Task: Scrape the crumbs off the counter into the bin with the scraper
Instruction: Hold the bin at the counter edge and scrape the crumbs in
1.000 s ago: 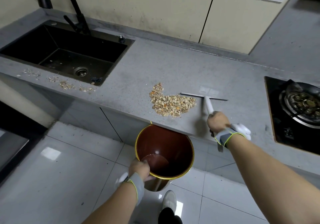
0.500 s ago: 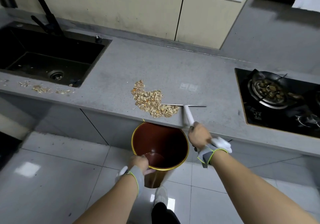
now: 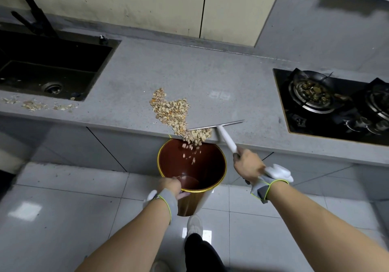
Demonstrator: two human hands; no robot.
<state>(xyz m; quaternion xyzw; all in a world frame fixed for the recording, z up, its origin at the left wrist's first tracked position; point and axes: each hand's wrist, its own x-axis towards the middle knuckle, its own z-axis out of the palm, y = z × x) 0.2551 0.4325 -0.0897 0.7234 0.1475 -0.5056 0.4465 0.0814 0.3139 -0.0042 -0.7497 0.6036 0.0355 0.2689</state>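
A pile of tan crumbs [image 3: 172, 108] lies on the grey counter [image 3: 200, 77], reaching its front edge. Some crumbs are falling into the dark red bin [image 3: 212, 166] with a yellow rim, held just below the edge. My left hand [image 3: 171, 185] grips the bin's near rim. My right hand [image 3: 248, 165] grips the white handle of the scraper [image 3: 223, 133]. Its thin metal blade lies across the counter edge, against the right side of the pile.
A black sink [image 3: 50, 65] with a black tap sits at the left. More crumbs [image 3: 33, 105] lie on the counter strip in front of it. A black gas hob [image 3: 332, 103] is at the right. Tiled floor and my shoe [image 3: 194, 224] are below.
The scraper has pulled the pile toward me to the counter edge, and crumbs now spill over into the bin. The bin stays under the edge.
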